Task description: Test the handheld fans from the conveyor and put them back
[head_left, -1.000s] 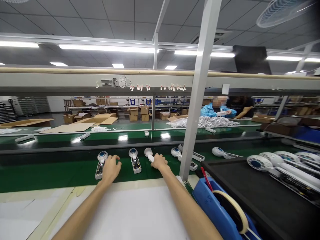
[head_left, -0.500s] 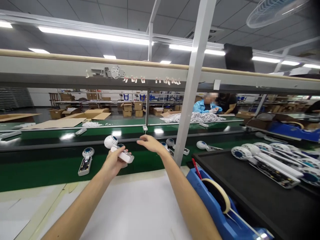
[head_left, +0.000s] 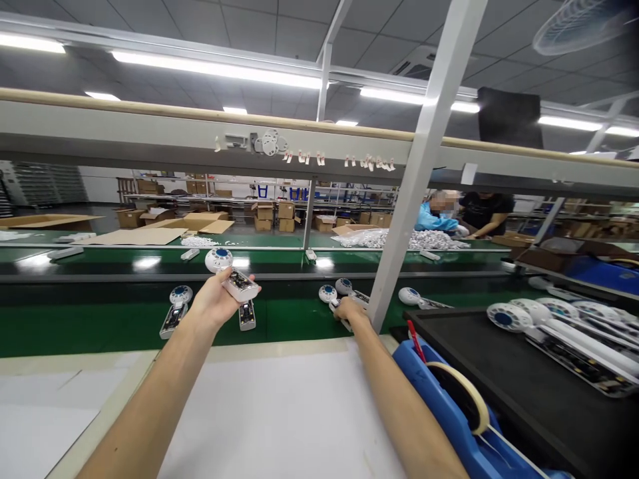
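Note:
My left hand is closed around the handle of a white device with a round head and an exposed circuit board, raised above the green conveyor belt. The head carries a blue centre with dark spots around it. Over on the belt, my right hand has its fingers curled over the handle of a similar white round-headed device; the fingertips are partly hidden. Another such device lies right beside it. Below my left hand rests an open handle, its upper part hidden.
Another device lies on the belt at left. A metal post rises just right of my right hand. In front stand a blue tape dispenser and a black tray bearing several devices. White paper covers the bench. Two people sit beyond.
My right hand has moved right and down onto a device on the belt. The device in my left hand has turned so its circuit board faces me. The view has shifted slightly left.

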`<state>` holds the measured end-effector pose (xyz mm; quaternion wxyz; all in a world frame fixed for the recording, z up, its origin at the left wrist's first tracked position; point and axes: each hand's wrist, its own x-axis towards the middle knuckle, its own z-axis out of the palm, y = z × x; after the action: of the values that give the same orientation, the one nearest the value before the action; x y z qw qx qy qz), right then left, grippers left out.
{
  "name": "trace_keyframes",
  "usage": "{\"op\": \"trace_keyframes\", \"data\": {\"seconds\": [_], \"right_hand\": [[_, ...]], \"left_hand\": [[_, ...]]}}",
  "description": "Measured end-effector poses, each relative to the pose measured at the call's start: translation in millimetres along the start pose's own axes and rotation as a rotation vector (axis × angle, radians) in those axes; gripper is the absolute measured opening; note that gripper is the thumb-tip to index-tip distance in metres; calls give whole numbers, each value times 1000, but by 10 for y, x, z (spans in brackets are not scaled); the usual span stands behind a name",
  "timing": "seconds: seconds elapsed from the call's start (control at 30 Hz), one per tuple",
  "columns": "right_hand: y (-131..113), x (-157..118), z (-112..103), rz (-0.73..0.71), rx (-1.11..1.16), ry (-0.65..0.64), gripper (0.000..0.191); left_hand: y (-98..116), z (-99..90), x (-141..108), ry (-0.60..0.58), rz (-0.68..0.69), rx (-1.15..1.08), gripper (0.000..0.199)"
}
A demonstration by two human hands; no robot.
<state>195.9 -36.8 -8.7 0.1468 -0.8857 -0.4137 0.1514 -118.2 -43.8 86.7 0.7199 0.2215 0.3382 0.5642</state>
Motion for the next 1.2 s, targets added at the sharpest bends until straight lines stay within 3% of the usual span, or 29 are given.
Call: {"op": "trace_keyframes", "data": {"seconds": [0.1,0.23,0.33,0.43,0.5,0.67,0.87,1.2], "right_hand": [[-68,-37,6,-17,169,-141,31],[-324,-181,-93,-171,550,-258,28],[-517,-372,-295,-315,854,-309,24],[-613,-641,-535,-431,1077,-383,14],[-629,-844,-668,-495,1170,-420,21],[-617,-1254,-862,-679,1231,-415,50],[-614,-1472,-943,-886,1192,-362,83],[-603,-1677,-930,-1073,1184,-335,97]], "left_hand": [[18,18,-65,-37,27,-23,18],[40,59,-195,-124,55,3,9],[47,84,-293,-180,101,61,8],[35,110,-371,-217,187,139,21],[22,126,-414,-244,253,195,32],[21,119,-484,-416,363,305,53],[78,79,-593,-602,400,398,62],[90,126,-763,-715,417,402,82]]}}
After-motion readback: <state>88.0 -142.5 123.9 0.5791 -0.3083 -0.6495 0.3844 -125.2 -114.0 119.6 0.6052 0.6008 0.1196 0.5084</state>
